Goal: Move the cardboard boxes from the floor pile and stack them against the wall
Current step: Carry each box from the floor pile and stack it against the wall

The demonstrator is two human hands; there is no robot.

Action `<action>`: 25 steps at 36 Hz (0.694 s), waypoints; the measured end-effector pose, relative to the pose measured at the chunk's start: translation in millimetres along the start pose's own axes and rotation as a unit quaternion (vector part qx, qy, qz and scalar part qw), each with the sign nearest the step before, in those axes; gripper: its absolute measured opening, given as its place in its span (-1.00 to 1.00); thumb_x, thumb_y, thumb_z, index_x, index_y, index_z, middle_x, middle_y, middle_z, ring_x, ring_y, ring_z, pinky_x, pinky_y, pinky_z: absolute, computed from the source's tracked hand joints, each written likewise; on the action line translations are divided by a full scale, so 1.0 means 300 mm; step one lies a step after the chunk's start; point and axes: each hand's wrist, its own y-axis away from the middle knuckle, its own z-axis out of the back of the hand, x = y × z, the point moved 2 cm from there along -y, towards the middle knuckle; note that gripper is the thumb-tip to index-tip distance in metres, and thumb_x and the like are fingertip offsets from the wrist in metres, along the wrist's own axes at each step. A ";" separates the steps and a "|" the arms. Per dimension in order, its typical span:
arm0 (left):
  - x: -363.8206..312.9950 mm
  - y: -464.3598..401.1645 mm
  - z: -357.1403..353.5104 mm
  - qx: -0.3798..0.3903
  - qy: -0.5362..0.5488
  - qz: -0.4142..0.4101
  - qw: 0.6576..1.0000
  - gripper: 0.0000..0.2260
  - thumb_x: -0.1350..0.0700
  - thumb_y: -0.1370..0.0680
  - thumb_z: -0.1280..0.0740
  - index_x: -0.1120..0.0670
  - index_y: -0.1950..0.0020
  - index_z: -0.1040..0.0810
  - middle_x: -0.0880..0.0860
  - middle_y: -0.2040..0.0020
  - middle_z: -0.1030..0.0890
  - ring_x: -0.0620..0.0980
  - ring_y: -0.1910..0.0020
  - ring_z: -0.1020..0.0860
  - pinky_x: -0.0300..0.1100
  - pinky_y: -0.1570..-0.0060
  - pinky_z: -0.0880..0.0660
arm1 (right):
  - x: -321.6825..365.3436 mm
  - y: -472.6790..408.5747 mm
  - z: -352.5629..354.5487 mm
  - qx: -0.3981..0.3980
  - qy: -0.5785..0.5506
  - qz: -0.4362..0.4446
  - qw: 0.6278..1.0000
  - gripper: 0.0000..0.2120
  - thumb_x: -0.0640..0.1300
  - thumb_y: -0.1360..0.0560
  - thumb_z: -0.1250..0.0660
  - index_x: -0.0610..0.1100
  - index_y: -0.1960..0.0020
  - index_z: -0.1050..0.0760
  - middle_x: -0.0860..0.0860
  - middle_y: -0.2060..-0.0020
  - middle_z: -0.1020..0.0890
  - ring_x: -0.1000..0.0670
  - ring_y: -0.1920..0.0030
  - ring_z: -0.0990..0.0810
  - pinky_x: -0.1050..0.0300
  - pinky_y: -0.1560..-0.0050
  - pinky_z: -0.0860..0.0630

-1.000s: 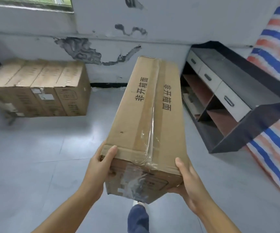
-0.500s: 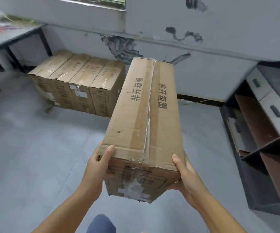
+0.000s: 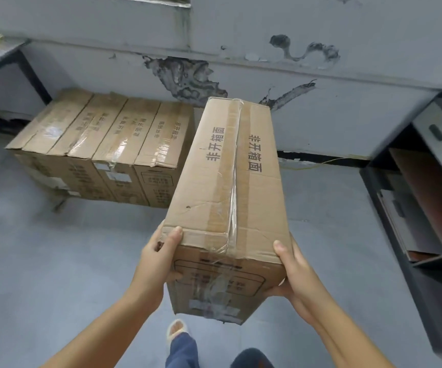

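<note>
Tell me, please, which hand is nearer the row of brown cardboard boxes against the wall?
Left. The left hand grips the carried box's near-left corner, on the row's side; the right hand holds the opposite corner.

Showing matt brown cardboard on the carried box [image 3: 228,181], glossy clear tape [image 3: 232,203] wrinkling along its seam; peeling, blistering grey paint on the wall [image 3: 188,78]; smooth, dull grey floor [image 3: 55,261].

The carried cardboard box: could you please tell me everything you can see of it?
The carried cardboard box is long, narrow, brown and slightly creased, its top seam sealed with clear tape between two lines of printed characters. It points away toward the wall, held above the floor. The left hand and right hand grip its near end at the sides, thumbs on top.
</note>
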 end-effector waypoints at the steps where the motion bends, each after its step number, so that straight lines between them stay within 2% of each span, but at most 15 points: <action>1: -0.027 -0.043 0.002 0.003 -0.005 -0.002 1.000 -0.85 0.04 -0.61 -0.24 -0.11 -0.14 -0.53 -0.26 0.25 -0.64 -0.33 0.27 -0.58 0.16 0.01 -0.54 | 0.017 -0.036 -0.020 -0.007 -0.003 -0.002 1.000 -0.66 -0.01 -0.63 -0.11 0.22 -0.38 -0.30 0.08 -0.10 -0.64 -0.05 -0.04 -0.64 -0.29 0.12 -0.60; 3: -0.077 -0.120 -0.004 0.007 -0.011 -0.004 1.000 -0.88 0.07 -0.62 -0.23 -0.08 -0.11 -0.52 -0.31 0.32 -0.62 -0.39 0.35 -0.56 0.07 0.08 -0.54 | 0.050 -0.105 -0.048 -0.016 -0.012 -0.006 1.000 -0.66 -0.01 -0.63 -0.11 0.22 -0.38 -0.31 0.07 -0.09 -0.64 -0.07 -0.06 -0.63 -0.27 0.14 -0.61; 6: -0.131 -0.236 -0.023 0.014 -0.014 0.008 1.000 -0.86 0.06 -0.62 -0.23 -0.12 -0.14 -0.50 -0.30 0.30 -0.63 -0.38 0.35 -0.57 0.04 0.09 -0.54 | 0.098 -0.212 -0.072 -0.027 -0.020 -0.009 0.999 -0.66 -0.02 -0.63 -0.11 0.22 -0.37 -0.32 0.06 -0.09 -0.64 -0.06 -0.04 -0.64 -0.31 0.15 -0.58; 9: -0.169 -0.355 -0.056 0.024 -0.021 0.015 0.999 -0.86 0.06 -0.62 -0.22 -0.12 -0.13 -0.51 -0.31 0.30 -0.63 -0.38 0.33 -0.57 0.07 0.06 -0.55 | 0.137 -0.333 -0.073 -0.035 -0.021 -0.015 0.999 -0.67 -0.03 -0.63 -0.12 0.23 -0.35 -0.34 0.09 -0.08 -0.65 -0.04 -0.03 -0.64 -0.38 0.12 -0.54; 16: -0.234 -0.684 -0.180 0.019 -0.028 0.032 0.999 -0.85 0.03 -0.62 -0.23 -0.13 -0.15 -0.52 -0.31 0.28 -0.63 -0.37 0.32 -0.58 0.20 -0.04 -0.53 | 0.221 -0.681 -0.039 -0.036 -0.023 -0.040 0.998 -0.68 -0.01 -0.62 -0.13 0.23 -0.35 -0.34 0.07 -0.11 -0.64 -0.08 -0.07 -0.63 -0.34 0.15 -0.55; 18: -0.260 -0.786 -0.223 0.005 -0.021 0.044 0.999 -0.80 0.03 -0.62 -0.24 -0.09 -0.22 -0.52 -0.24 0.24 -0.65 -0.29 0.26 -0.59 0.19 -0.02 -0.54 | 0.264 -0.796 -0.031 -0.029 -0.020 -0.048 0.998 -0.67 -0.01 -0.62 -0.13 0.20 -0.37 -0.33 0.06 -0.12 -0.64 -0.09 -0.07 -0.63 -0.37 0.14 -0.54; 22: -0.320 -0.998 -0.297 -0.014 -0.010 0.074 0.997 -0.71 0.01 -0.60 -0.25 -0.08 -0.33 -0.47 -0.17 0.02 -0.59 -0.19 0.05 -0.55 0.11 0.01 -0.58 | 0.359 -1.028 -0.012 -0.014 -0.007 -0.074 0.997 -0.67 0.00 -0.63 -0.12 0.18 -0.38 -0.32 0.06 -0.12 -0.64 -0.09 -0.05 -0.64 -0.39 0.13 -0.53; 25: -0.342 -1.156 -0.341 -0.023 -0.005 0.086 0.996 -0.70 0.00 -0.60 -0.24 -0.10 -0.34 -0.47 -0.16 0.00 -0.59 -0.15 0.02 -0.55 0.19 -0.03 -0.57 | 0.416 -1.213 -0.002 0.001 0.011 -0.096 0.995 -0.65 0.01 -0.62 -0.11 0.18 -0.40 -0.29 0.06 -0.20 -0.60 -0.09 -0.11 -0.62 -0.45 0.08 -0.51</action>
